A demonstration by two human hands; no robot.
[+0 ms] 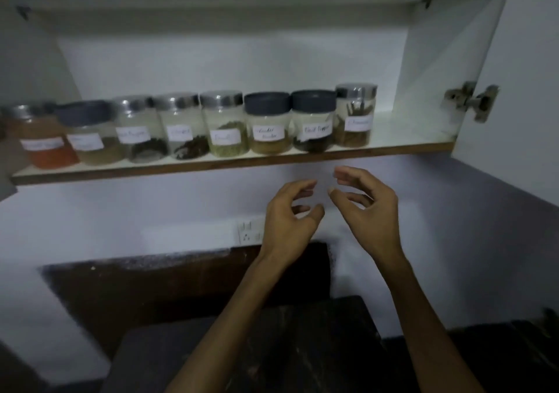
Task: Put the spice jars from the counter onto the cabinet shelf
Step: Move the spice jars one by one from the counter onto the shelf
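Spice jars [193, 128]: we see eight in a row near the shelf [236, 160] front edge. Below it our left hand [292, 217] and right hand [367, 208] hover, fingers loosely curled, empty.

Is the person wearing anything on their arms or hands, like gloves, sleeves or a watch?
No. The left hand and right hand are bare, with no gloves, and no rings show. Both forearms are bare too, down to the bottom edge of the picture: no sleeves, no watch, no bracelet. The fingernails look short and plain.

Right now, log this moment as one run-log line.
left hand: open, empty | right hand: open, empty | jars: eight on shelf
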